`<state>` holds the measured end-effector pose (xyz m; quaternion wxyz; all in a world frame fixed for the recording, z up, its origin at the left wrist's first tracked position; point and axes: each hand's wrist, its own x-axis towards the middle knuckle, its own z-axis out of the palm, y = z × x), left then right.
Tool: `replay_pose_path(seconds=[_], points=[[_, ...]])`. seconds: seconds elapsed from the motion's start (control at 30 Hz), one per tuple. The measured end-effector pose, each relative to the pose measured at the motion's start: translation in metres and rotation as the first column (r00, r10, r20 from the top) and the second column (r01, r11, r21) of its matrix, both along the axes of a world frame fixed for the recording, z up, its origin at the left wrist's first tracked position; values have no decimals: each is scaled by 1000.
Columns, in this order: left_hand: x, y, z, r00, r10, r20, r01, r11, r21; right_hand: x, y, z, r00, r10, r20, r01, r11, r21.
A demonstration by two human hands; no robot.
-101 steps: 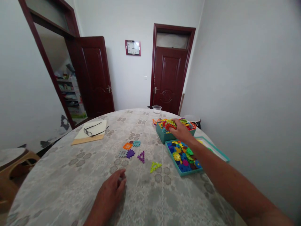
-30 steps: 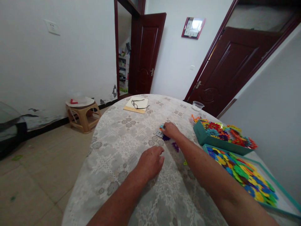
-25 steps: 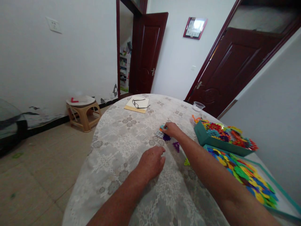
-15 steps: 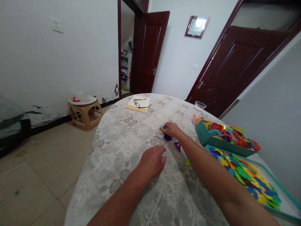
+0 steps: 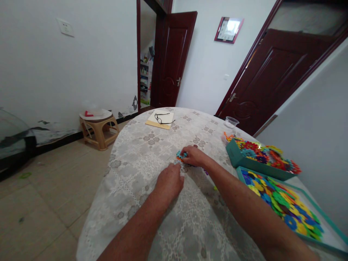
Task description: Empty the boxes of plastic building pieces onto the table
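A small cluster of interlocking plastic snowflake discs (image 5: pixel 179 155), light blue and orange with a pale part, lies at the middle of the table. My right hand (image 5: pixel 193 156) has closed fingers on its right side and covers much of it. From below, my left hand (image 5: pixel 169 181) reaches the cluster's near edge with curled fingers that seem to pinch the pale part. A purple disc (image 5: pixel 206 172) peeks out beside my right forearm. Close to that forearm, a bit of a yellow-green disc (image 5: pixel 215 187) also shows.
On the right stand a teal box (image 5: pixel 233 154) heaped with snowflake discs and a teal-edged tray (image 5: pixel 326 226) of colourful flat pieces. Farther back are a clear plastic cup (image 5: pixel 231 121) and glasses (image 5: pixel 160 119) on a notebook (image 5: pixel 152 123). A stool (image 5: pixel 100 132) stands left of the table.
My right hand has shifted slightly left and nearer with the cluster. The left hand has moved up and left to meet it. The purple disc is now more hidden.
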<state>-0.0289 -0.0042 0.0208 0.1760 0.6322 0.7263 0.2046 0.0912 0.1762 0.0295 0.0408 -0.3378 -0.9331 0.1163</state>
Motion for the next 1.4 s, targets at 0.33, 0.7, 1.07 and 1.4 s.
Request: replay_pose_path(seconds=[0.33, 0.7, 1.07, 1.4], points=[[-15, -1, 8, 974, 89, -206, -111, 989, -98, 9, -36, -8, 991, 102, -85, -104, 994, -24], [-37, 1, 19, 982, 162, -91, -172, 979, -108, 12, -65, -6, 991, 114, -71, -110, 992, 56], [-36, 11, 7, 928, 159, 336, -182, 982, 39, 26, -85, -3, 836, -19, -549, -4, 999, -41], [-24, 9, 7, 487, 88, 869, 31, 993, -118, 37, -119, -27, 816, 163, -555, -121, 986, 112]])
